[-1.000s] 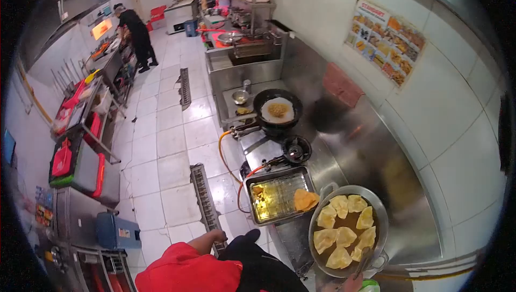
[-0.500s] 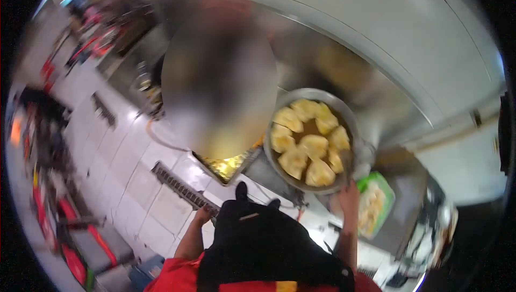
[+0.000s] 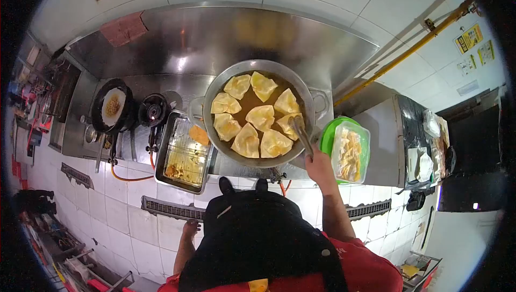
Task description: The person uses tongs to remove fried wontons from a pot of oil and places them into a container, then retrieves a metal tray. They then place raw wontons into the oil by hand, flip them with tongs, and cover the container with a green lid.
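Several pale yellow folded pastries (image 3: pixel 260 118) float in brown oil in a wide metal pan (image 3: pixel 215 88). My right hand (image 3: pixel 320 166) is closed on metal tongs (image 3: pixel 302 135) at the pan's right edge; their tips are at a pastry on the right side. Down at my left side hangs my left hand (image 3: pixel 191 227), over the floor, its fingers slightly apart and nothing in it. To the right of the pan, a clear container (image 3: pixel 367 149) with more folded pieces rests beside a green lid or bowl (image 3: pixel 326 134).
Left of the pan lie a metal tray (image 3: pixel 203 176) with a wire rack, a bare burner (image 3: pixel 153 110) and a black pan (image 3: pixel 99 110) with food. A metal splashback (image 3: pixel 204 34) stands behind. Floor grates (image 3: pixel 172 209) run below the counter.
The view has swung right and become sharper. My right hand still grips the tongs at the pan's right side. My left hand remains low at my side.
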